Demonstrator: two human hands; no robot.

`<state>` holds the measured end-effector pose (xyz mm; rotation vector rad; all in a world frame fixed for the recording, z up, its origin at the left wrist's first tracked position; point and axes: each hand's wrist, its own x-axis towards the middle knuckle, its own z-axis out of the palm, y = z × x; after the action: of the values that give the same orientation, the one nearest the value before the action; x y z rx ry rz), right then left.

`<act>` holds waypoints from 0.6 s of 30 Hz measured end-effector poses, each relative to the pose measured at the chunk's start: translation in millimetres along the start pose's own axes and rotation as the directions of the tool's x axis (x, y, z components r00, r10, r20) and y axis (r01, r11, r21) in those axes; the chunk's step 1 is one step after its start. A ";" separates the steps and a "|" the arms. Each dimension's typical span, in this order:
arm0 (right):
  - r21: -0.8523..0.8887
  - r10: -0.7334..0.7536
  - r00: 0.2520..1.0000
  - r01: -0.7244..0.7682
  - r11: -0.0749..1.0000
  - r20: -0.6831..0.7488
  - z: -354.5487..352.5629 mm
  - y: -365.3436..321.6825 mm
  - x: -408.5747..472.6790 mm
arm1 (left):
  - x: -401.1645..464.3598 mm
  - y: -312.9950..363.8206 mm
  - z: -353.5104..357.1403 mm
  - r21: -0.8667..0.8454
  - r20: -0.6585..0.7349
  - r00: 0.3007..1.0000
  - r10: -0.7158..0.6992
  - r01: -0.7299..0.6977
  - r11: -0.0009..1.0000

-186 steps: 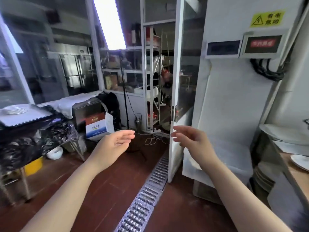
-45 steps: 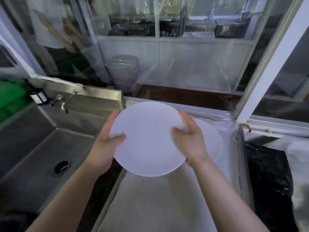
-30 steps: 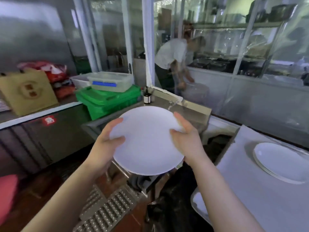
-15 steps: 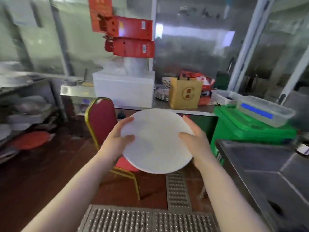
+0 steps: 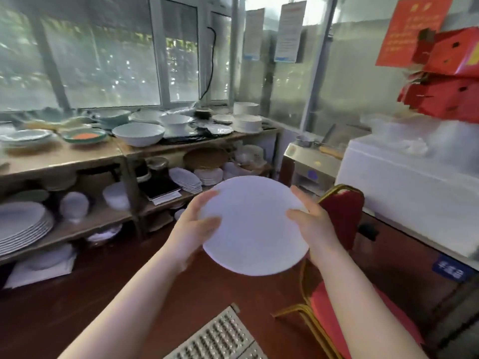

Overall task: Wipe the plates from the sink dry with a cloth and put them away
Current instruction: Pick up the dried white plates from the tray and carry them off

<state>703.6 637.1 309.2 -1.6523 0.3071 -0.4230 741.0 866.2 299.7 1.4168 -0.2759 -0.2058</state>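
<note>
A round white plate (image 5: 255, 226) is held up in front of me, tilted with its far edge raised. My left hand (image 5: 193, 229) grips its left rim, thumb on the top face and fingers behind. My right hand (image 5: 312, 224) grips the right rim the same way. No cloth is in view. Ahead and to the left stands a wooden shelf unit (image 5: 77, 154) loaded with bowls and stacked plates; a stack of large white plates (image 5: 22, 228) sits on its middle shelf at the far left.
A red chair with a gold frame (image 5: 337, 229) stands just right of the plate. A white foam box (image 5: 404, 172) and red cartons (image 5: 445, 73) fill the right side. A metal floor drain grate (image 5: 220, 338) runs underfoot. Windows line the back wall.
I have turned left with the plate, away from the sink and green crates toward the dish shelves. Both hands keep the same hold on the rim.
</note>
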 end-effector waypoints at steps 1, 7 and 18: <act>0.004 0.008 0.999 -0.008 1.000 0.053 24.1 1.7 17.7 | 8.7 0.7 -17.9 -0.009 -0.053 0.999 0.002 -0.003 1.000; 0.051 0.020 0.933 -0.041 0.998 0.359 181.5 3.1 110.7 | 70.8 5.9 -139.8 -0.013 -0.326 0.945 0.041 -0.047 0.999; 0.074 0.023 0.844 -0.074 0.994 0.535 450.3 3.1 249.6 | 215.3 16.7 -364.7 -0.042 -0.549 0.836 -0.020 -0.004 0.999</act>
<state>1127.4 928.6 288.3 -1.5958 -0.0900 0.0754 1058.3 1146.8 283.1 1.3739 0.2125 0.1955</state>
